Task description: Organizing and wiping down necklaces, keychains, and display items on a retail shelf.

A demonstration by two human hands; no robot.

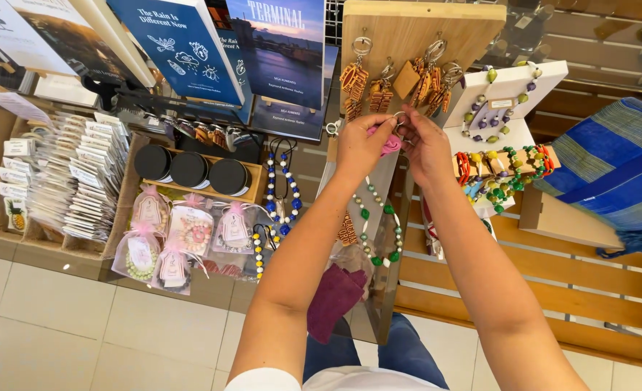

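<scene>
Keyring place: a small pink keychain with a metal split ring sits between the two hands, just in front of the lower edge of the wooden peg board, far from the body and near the scene's centre.
Left hand: left hand has its fingers closed on the pink piece, pinching it from the left side.
Right hand: right hand has its fingers pinched on the ring from the right; the fingertips of both hands nearly touch.
Direction from fingers: the pink piece hangs down and to the right of the left fingertips, and the ring lies just above it, toward the board.
Long axis: runs roughly near-to-far, ring at the far end, pink body at the near end.
Nearer hand: both are on it; the right hand is closer to the ring, the left to the body.
Above: wooden keychains hang on the board's pegs, just beyond the ring.
Right side: beaded bracelets on a white stand.
Below: a green and white bead necklace lies on the table.
</scene>
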